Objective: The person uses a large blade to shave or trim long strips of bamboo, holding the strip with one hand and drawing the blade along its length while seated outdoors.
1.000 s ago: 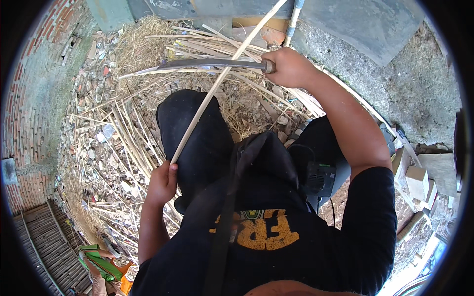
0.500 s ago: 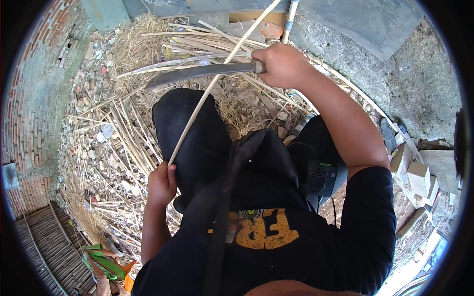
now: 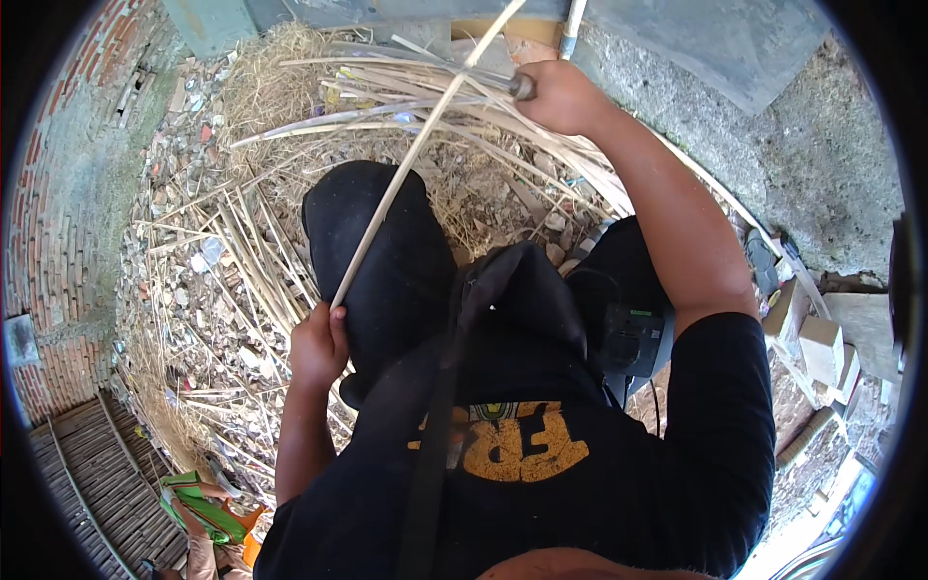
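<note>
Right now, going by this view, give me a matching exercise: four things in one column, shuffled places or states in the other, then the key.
Things
1. left hand
2. right hand
3. bamboo strip
4. straw heap

Places or states
A. closed around the machete handle
B. tangled, toward the upper left
C. gripping the strip's near end
D. pale, slanting across the view of the left knee

Pairs: 1-C, 2-A, 3-D, 4-B

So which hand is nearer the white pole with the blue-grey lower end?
Right. The right hand, gripping a short brown handle, appears just below the white pole; the left hand, holding a long pale wooden strip, is much farther off, lower left.
</note>
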Demonstrator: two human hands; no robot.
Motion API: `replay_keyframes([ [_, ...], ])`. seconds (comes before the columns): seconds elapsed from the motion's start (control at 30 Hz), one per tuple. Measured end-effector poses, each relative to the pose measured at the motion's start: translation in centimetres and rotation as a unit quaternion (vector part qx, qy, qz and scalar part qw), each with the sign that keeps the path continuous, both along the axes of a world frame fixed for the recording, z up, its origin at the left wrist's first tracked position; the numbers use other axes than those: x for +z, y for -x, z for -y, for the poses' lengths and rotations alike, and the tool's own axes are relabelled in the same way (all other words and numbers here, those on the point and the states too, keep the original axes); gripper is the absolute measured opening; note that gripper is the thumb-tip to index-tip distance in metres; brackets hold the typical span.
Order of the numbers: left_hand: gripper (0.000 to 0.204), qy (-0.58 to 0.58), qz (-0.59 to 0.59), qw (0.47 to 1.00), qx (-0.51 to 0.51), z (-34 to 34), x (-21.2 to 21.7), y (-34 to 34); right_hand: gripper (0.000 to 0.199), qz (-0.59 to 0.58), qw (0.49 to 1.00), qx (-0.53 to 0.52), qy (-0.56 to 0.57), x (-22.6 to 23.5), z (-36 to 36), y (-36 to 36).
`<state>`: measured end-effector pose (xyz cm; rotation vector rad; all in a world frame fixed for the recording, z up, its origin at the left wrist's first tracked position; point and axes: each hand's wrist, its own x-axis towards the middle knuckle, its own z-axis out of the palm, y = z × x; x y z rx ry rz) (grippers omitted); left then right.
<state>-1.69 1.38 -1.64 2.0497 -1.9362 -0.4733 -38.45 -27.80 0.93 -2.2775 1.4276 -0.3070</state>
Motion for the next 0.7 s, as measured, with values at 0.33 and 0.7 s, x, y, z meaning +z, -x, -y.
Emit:
replay_keyframes([
  [0.33,0.032,0.004,0.008,1.0,0.012,-0.6,-0.1,-0.2,0.017,-0.043,0.994,0.099,0.009,1.7,-3.1,-1.8],
  [0.7,0.029,0.005,0.023,1.0,0.0,-0.3,0.7,-0.1,0.022,-0.007,0.996,0.084,0.006,0.3,-2.1,-0.5],
])
